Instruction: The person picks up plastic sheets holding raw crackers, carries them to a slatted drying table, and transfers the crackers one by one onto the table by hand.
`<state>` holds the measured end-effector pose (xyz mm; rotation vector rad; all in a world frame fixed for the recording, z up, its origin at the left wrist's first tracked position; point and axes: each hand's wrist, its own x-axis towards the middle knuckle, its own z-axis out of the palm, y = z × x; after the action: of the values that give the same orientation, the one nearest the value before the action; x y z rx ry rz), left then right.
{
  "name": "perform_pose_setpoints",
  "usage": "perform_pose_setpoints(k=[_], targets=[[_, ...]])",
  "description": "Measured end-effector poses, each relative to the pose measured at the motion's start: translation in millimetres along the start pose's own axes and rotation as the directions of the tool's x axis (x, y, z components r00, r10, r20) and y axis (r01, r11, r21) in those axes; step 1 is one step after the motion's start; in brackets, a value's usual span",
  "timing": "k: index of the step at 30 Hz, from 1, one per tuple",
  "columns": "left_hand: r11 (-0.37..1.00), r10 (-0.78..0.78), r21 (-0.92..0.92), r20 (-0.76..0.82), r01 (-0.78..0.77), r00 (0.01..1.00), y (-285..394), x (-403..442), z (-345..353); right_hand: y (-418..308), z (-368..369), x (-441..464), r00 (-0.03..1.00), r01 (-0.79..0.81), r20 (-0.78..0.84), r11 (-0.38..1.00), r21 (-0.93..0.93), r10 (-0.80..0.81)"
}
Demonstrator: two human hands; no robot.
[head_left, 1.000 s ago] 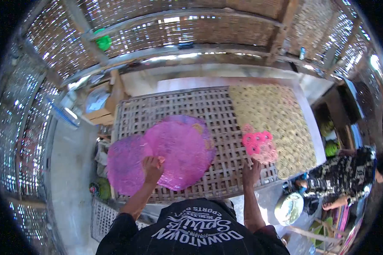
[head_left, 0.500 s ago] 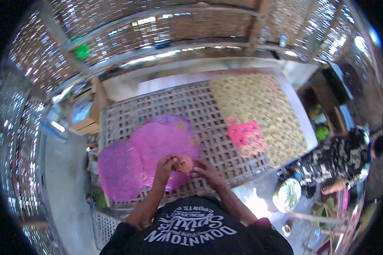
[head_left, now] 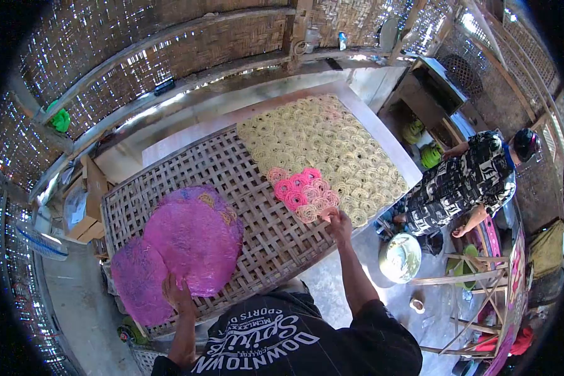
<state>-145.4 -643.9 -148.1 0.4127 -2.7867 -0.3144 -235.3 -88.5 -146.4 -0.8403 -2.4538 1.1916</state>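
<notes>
The person's right hand is over the near edge of the bamboo lattice rack, fingertips at the pale pink coils on the rack's right half; whether they grip one cannot be told. The left hand meets the purple plastic sheet on the rack's left half, its grip unclear. Anything beneath the sheet is hard to make out.

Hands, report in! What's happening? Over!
Left hand at purple sheet. Right hand at pale pink coils. Purple sheet covers part of woven tray.
</notes>
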Motion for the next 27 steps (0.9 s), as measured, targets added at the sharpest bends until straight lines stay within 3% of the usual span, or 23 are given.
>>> perform_pose_setpoints(k=[1,3,4,5,8,12,14,15,16,17,18,19,22,25,27], targets=[[1.0,0.016,-0.007,-0.037,-0.016,0.999,-5.3,-0.1,5.7,3.4,-5.3,8.8,0.998,-0.042,0.042,0.999,-0.006,0.042],[0.999,0.043,-0.019,-0.114,-0.046,0.993,-15.8,2.5,19.0,23.0,1.7,19.6,0.997,0.017,-0.076,0.998,-0.058,-0.021],[1.0,0.022,0.013,-0.081,-0.021,0.997,-17.7,4.0,20.8,34.4,5.7,26.0,0.99,0.044,-0.133,0.995,-0.085,-0.056],[0.999,-0.001,0.046,-0.048,0.004,0.999,-15.5,8.3,18.8,31.2,-1.6,26.6,0.98,0.147,-0.089,0.953,-0.264,-0.175],[0.995,-0.034,0.096,-0.032,0.037,0.999,-11.5,14.2,13.5,0.1,-22.5,12.7,0.955,0.211,-0.115,0.899,-0.383,-0.273],[0.985,-0.171,0.037,0.049,0.17,0.984,2.1,20.4,1.5,2.8,-19.6,0.0,0.945,0.184,-0.203,0.932,-0.312,-0.255],[0.859,-0.249,-0.461,0.003,0.222,0.968,-43.8,17.4,64.1,0.0,-10.8,-20.9,0.974,0.166,-0.122,0.965,-0.201,-0.193],[0.807,-0.287,-0.539,0.002,0.243,0.958,-60.7,13.7,78.9,-3.0,-8.0,-29.8,0.93,0.297,-0.143,0.922,-0.248,-0.338],[0.748,-0.324,-0.612,0.0,0.256,0.946,-76.6,9.8,92.5,14.8,4.9,-36.4,0.933,0.321,-0.119,0.934,-0.155,-0.341],[0.873,-0.29,-0.414,-0.014,0.258,0.957,-67.1,11.5,80.4,-5.5,-2.3,-50.1,0.948,0.306,-0.057,0.947,-0.097,-0.312],[0.95,-0.255,-0.193,-0.029,0.245,0.966,-52.0,14.4,62.8,-14.9,-0.9,-57.9,0.947,0.309,-0.033,0.931,-0.194,-0.321],[0.967,-0.155,0.203,-0.014,0.155,0.988,-20.1,19.0,28.8,-10.3,4.8,-61.0,0.941,0.335,-0.017,0.938,-0.092,-0.338],[0.952,-0.265,0.129,-0.105,0.277,0.959,-10.9,24.5,25.1,-17.7,11.7,-78.2,0.961,0.27,0.066,0.963,0.013,-0.27],[0.918,-0.393,-0.028,-0.193,0.395,0.899,-10.8,31.2,29.2,2.1,28.3,-79.6,0.935,0.323,0.179,0.943,-0.085,-0.305],[0.898,-0.44,-0.172,-0.334,0.406,0.834,-5.6,35.4,25.0,-6.4,30.8,-88.5,0.91,0.329,0.224,0.936,0.123,-0.349]])
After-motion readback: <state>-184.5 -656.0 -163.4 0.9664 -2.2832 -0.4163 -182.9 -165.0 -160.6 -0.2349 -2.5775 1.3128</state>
